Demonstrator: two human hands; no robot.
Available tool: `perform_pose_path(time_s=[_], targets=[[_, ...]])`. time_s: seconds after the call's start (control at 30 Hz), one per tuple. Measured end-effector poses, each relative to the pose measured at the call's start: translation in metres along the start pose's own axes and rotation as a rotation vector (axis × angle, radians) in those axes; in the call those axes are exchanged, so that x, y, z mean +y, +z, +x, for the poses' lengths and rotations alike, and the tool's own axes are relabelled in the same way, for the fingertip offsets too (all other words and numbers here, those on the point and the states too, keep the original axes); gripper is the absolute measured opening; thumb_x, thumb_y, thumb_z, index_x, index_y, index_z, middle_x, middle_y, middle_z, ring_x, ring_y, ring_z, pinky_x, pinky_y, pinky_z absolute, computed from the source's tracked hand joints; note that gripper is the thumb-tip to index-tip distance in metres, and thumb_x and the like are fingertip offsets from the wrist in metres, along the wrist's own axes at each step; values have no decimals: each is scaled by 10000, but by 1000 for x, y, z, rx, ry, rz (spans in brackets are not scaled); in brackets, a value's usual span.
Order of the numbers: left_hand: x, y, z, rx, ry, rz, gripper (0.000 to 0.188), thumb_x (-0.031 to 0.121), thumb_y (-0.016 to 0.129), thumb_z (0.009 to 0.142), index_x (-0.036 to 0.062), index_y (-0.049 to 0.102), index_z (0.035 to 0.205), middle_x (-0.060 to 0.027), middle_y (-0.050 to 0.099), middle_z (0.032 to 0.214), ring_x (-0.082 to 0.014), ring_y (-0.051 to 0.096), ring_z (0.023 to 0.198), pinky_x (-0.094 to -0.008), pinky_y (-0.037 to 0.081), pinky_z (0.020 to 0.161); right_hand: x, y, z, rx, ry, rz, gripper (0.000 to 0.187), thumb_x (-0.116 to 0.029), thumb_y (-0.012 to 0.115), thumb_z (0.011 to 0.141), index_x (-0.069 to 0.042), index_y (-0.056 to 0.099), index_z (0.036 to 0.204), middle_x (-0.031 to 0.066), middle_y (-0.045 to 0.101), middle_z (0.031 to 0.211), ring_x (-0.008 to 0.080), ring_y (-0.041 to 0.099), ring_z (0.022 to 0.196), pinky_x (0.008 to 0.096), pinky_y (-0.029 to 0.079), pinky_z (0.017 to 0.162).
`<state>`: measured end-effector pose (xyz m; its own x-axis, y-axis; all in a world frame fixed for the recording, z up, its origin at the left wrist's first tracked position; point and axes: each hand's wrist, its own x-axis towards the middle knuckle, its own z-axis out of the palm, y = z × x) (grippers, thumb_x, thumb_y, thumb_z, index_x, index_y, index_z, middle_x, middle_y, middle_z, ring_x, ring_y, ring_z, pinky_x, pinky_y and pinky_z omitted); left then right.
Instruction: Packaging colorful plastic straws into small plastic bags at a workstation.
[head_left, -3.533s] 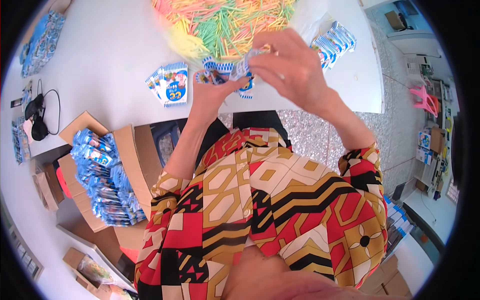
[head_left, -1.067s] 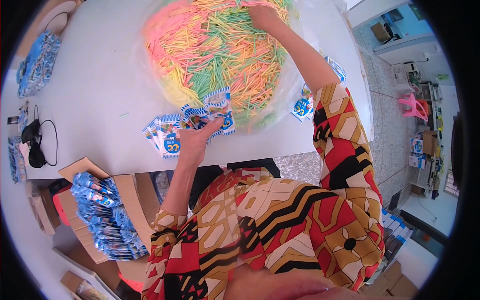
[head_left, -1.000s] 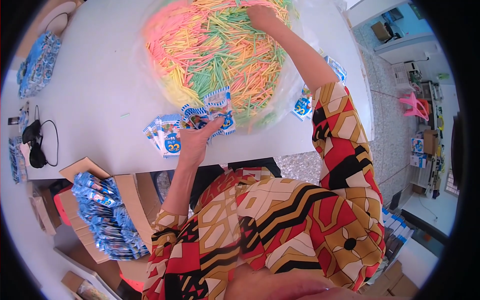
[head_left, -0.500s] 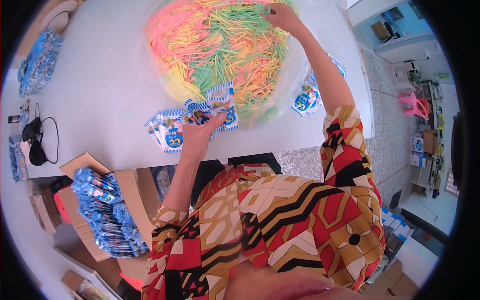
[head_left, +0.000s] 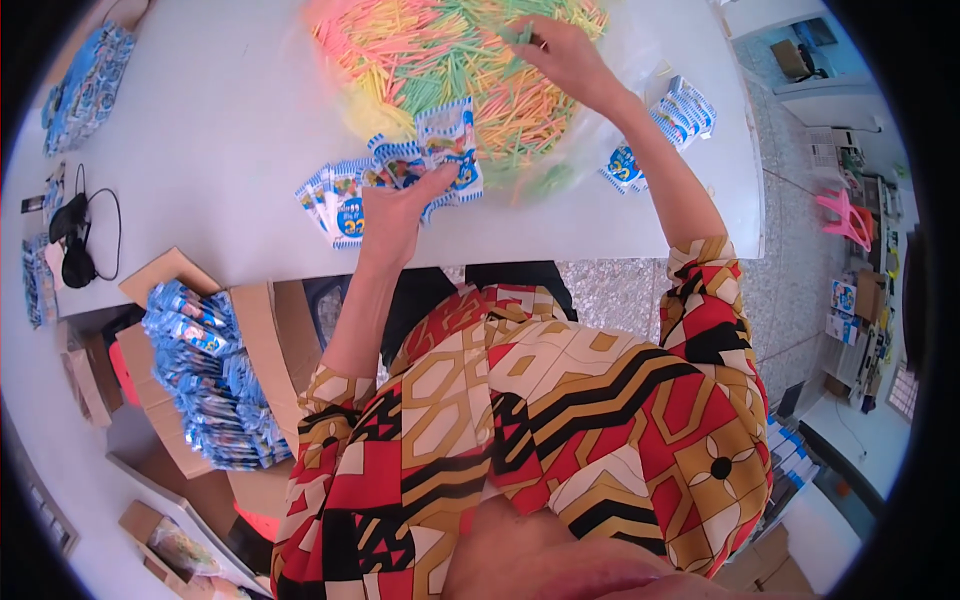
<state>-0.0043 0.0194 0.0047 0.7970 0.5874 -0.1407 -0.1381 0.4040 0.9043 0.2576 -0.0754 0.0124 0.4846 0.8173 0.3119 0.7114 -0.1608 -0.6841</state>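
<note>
My left hand [head_left: 393, 222] is closed around several small blue-and-white printed packets [head_left: 446, 135], near the front edge of the white table. Under and beside it, more of these packets [head_left: 335, 205] lie fanned out on the tabletop. A large heap of thin pink, yellow, green and orange sticks [head_left: 455, 65] rests on clear plastic sheeting just beyond. Above the right part of the heap, my right hand [head_left: 568, 62] pinches a few short green sticks [head_left: 518, 35] between thumb and fingers. Right of the heap, another group of packets [head_left: 684, 112] lies partly behind my right forearm.
An open cardboard box [head_left: 262, 330] full of blue packets [head_left: 215, 380] stands below the table's left front. A black strapped item [head_left: 75, 240] and stacked packets [head_left: 90, 85] are on the table's left side. A pink stool [head_left: 845, 218] stands on the floor at right.
My right hand has drawn back from the heap's far right side toward me, with green sticks now visible in its fingers. My left hand keeps hold of the packets. The view has shifted slightly.
</note>
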Motion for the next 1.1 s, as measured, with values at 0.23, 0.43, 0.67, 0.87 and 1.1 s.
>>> perform_pose_path(time_s=[0.23,0.43,0.67,0.87,1.1], targets=[[2,-2,2,12,19,90,260,21,762,729,-34,649,957,-72,669,906,-121,636,798,-252,504,743,-97,-35,-24,62,-109,384,103,-37,598,856,7,585,948,37,571,852,80,499,686,221,409,577],[-5,-1,6,-20,24,116,240,28,764,726,-21,649,930,-63,679,872,-106,639,774,-234,502,724,-89,-13,-10,110,-641,488,169,7,624,824,-3,595,990,89,596,943,153,580,851,254,465,707],[-3,-1,7,-12,66,134,226,49,775,720,12,651,906,-27,665,822,-81,618,720,-221,491,680,-78,4,-8,143,-1139,263,207,18,635,803,-19,608,1005,124,596,973,269,600,925,333,486,800],[-2,5,7,-29,83,110,195,52,771,726,27,642,871,-3,642,789,-61,587,684,-211,471,641,-80,2,-9,113,-1095,288,200,10,639,796,-23,608,991,124,597,969,272,598,906,332,486,780],[-4,3,9,-32,107,199,179,61,773,724,51,625,824,29,599,730,-36,533,633,-187,434,594,-128,-24,-33,-272,-65,342,165,-40,643,814,-4,589,966,69,602,843,120,578,738,244,456,648]])
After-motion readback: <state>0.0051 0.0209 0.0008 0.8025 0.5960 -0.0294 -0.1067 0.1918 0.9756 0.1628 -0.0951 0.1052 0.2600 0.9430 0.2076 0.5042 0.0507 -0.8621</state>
